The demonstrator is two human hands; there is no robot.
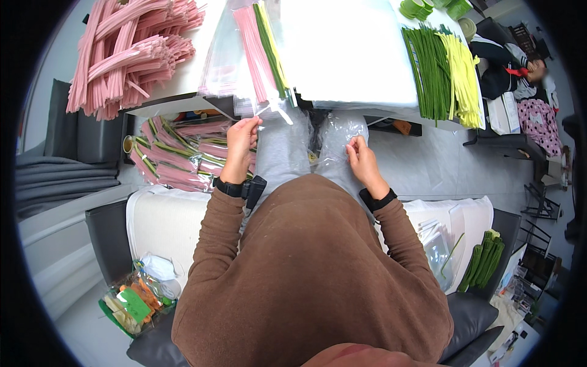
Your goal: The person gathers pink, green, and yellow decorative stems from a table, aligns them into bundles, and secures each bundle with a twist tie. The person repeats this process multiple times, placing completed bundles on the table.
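At the table's front edge, my left hand (241, 142) has thumb and forefinger pinched at the end of a narrow white strip (280, 113). Just beyond lies a clear plastic bag (243, 106) with pink chenille stems (256, 55), dark green stems (269, 50) and yellow stems (276, 43) side by side on or in it; which, I cannot tell. My right hand (364, 160) is over my right knee, fingers curled and thumb against forefinger. Shiny clear film (341, 128) covers the knee beside it; whether the fingers grip any film is unclear.
Pink stems (133, 59) are heaped on the table's left; green (429, 73) and yellow bundles (462, 80) lie right. Below left are several filled bags (183, 153). The sofa (160, 220) holds more green stems (481, 261). A person (518, 69) is at far right.
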